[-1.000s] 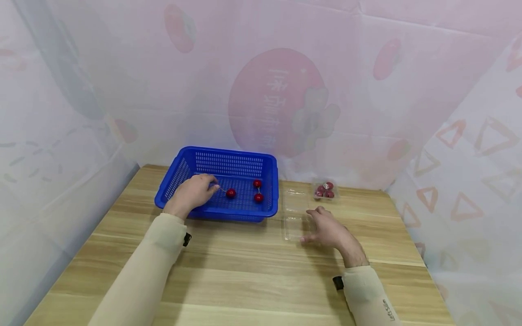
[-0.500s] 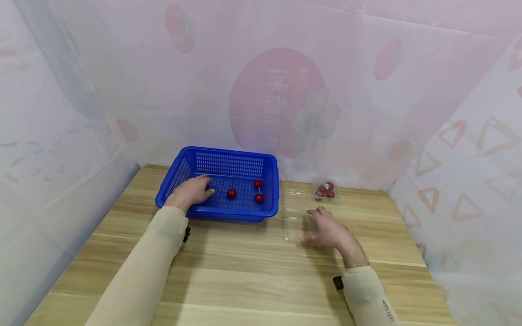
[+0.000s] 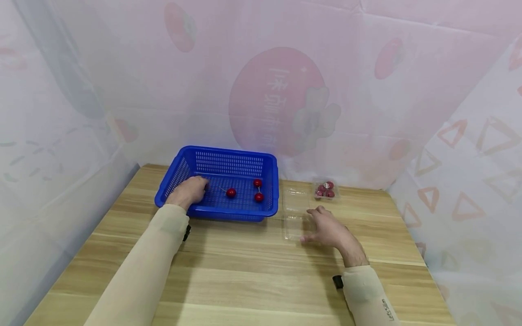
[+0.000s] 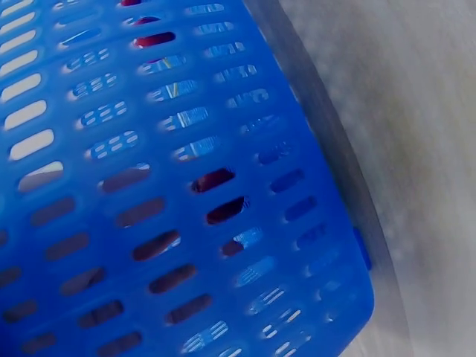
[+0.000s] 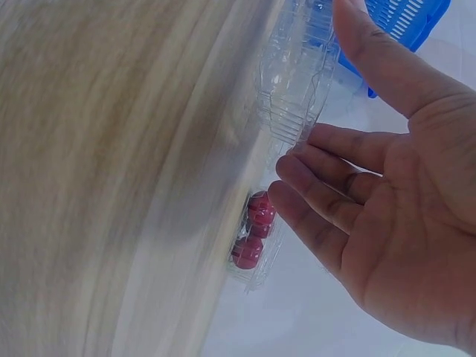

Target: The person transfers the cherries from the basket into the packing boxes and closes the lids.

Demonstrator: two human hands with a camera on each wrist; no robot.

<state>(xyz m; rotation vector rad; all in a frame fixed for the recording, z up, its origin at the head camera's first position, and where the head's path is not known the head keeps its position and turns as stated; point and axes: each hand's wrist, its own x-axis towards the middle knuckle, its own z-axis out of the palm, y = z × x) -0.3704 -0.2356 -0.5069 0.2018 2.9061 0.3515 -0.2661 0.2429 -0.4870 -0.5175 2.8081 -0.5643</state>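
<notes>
My left hand (image 3: 189, 191) reaches down into the blue plastic basket (image 3: 269, 207), its fingertips hidden. Through the slots of the basket wall (image 4: 178, 223), the left wrist view shows dark red patches close to the fingers; whether they are gripped is unclear. A red cherry (image 3: 231, 193) with a stem lies right of that hand on the basket floor. Two more cherries (image 3: 258, 197), stems meeting, lie farther right. My right hand (image 3: 329, 230) rests at the right side of an opened clear plastic clamshell box (image 3: 296, 226), thumb and fingers spread and fairly straight in the right wrist view.
Behind the right hand stands a clear box of several red cherries (image 3: 325, 190), near the table's back edge. The wooden table (image 3: 244, 280) meets a printed cloth backdrop (image 3: 195, 117) behind and at both sides.
My left hand has drawn back leftward from the single cherry and lowered into the basket's left part, its fingertips passing out of sight. The right hand and clamshell box have stayed put.
</notes>
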